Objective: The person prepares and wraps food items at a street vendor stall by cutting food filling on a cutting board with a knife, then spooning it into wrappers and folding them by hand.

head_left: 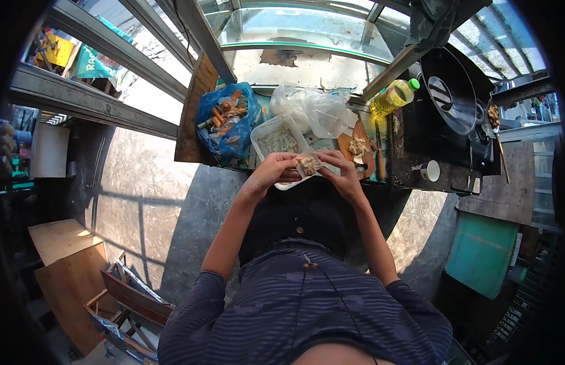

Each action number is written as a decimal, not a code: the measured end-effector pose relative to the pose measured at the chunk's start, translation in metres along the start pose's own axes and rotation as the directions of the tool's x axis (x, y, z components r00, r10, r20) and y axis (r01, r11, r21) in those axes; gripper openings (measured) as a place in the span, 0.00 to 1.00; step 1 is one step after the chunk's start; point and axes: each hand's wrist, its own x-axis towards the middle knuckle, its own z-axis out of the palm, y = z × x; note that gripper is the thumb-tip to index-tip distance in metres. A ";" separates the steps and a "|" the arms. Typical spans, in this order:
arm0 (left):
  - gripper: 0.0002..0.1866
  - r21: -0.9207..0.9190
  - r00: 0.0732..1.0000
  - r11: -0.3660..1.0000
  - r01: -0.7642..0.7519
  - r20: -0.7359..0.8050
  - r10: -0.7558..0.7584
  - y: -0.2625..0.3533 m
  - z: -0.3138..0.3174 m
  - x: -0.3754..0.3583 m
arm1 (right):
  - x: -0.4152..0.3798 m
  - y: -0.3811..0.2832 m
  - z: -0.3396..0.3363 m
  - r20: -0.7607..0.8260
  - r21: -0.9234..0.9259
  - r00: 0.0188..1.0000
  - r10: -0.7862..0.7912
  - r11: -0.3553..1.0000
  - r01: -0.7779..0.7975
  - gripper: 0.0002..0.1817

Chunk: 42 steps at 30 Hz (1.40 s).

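Note:
Between my two hands is a thin pale wrapper with a lump of brownish minced filling [308,165] on it. My left hand [275,172] pinches the wrapper's left side, fingers curled. On the other side, my right hand [342,175] grips the right edge with thumb and fingertips. Right behind and partly under the hands stands a clear plastic tub [256,141] with a whitish, speckled inside. Several folded pale wrapped pieces [358,148] lie on a wooden board [368,163] to the right of my right hand.
A blue plastic bag [253,118] of scraps sits at the left, beside clear plastic bags [319,109]. Toward the right are an oil bottle [390,99] with a green cap, a dark wok [452,85], a white cup [429,171] and a long-handled spoon [502,152] with brownish food.

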 end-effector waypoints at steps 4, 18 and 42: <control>0.17 0.129 0.999 0.991 0.029 0.011 -0.030 0.009 0.025 0.010 | -0.006 -0.001 -0.026 0.037 -0.061 0.996 -0.083 0.994 0.085 0.19; 0.17 0.198 0.989 0.979 0.042 0.128 -0.068 0.005 0.122 0.051 | -0.039 -0.020 -0.118 0.064 -0.375 0.981 -0.185 0.906 0.196 0.22; 0.20 -0.024 0.780 0.791 -0.611 -0.190 0.597 -0.096 0.194 0.063 | -0.076 -0.005 -0.160 -0.116 -0.027 0.991 0.070 0.997 -0.074 0.14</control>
